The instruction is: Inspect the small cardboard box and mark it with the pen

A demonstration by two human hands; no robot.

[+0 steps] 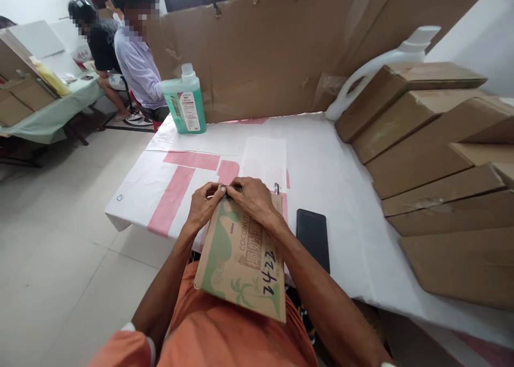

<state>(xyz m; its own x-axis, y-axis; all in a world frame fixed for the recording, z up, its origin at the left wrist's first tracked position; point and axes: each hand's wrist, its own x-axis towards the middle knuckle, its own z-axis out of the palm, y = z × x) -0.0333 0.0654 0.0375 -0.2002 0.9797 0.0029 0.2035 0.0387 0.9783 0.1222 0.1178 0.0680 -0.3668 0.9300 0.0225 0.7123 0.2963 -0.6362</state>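
Working with both hands at the carton's far edge, head view, only one to go through. Left hand (202,203) and right hand (256,196) come together there, fingers bent in narrow, tips meeting around a small dark bit (238,188); can't tell whether either one really grips it or just presses, fingers cover most of it. Carton (219,249) lies tilted, near end by the orange shirt (225,329), far end over the near side of the surface (309,163), printed face and handwritten 2422 up. Right forearm crosses its right side. Step in hand looks like fine fingertip work on that edge; judging from the pose, next move calls for a light pinch, with the carton kept from sliding toward the lap. Pen (277,188) pokes out just past the far right corner, phone (313,239) lies to the right, clear sheet (265,155) beyond the hands.
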